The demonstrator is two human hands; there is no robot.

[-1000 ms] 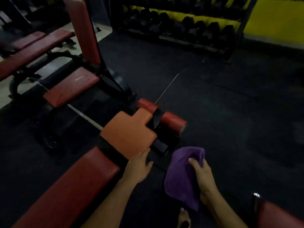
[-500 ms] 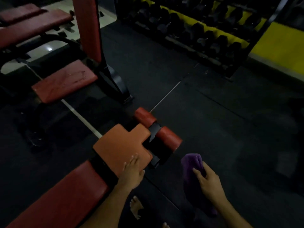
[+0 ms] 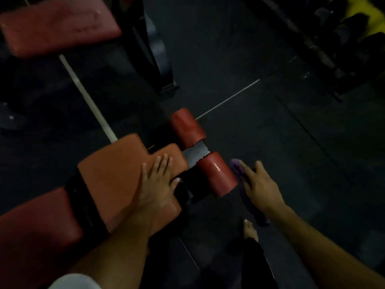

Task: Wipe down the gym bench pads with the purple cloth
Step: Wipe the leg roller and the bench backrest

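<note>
Seat pad (image 3: 116, 174): orange-brown, plain, the landmark; just beyond its far end, two roller pads, far one (image 3: 186, 127) matte brick red, near one (image 3: 216, 174) the same red with a small white glint; grey metal plate (image 3: 196, 153) between them; purple cloth (image 3: 239, 171) right of the near roller; long pad (image 3: 35, 222) behind the seat pad dark red, black band (image 3: 83, 205) between; second bench seat (image 3: 58, 26) far left, dull red, pale scuffs; floor (image 3: 229, 49) black with thin pale lines; yellow patch (image 3: 358, 11) far upper right.
</note>
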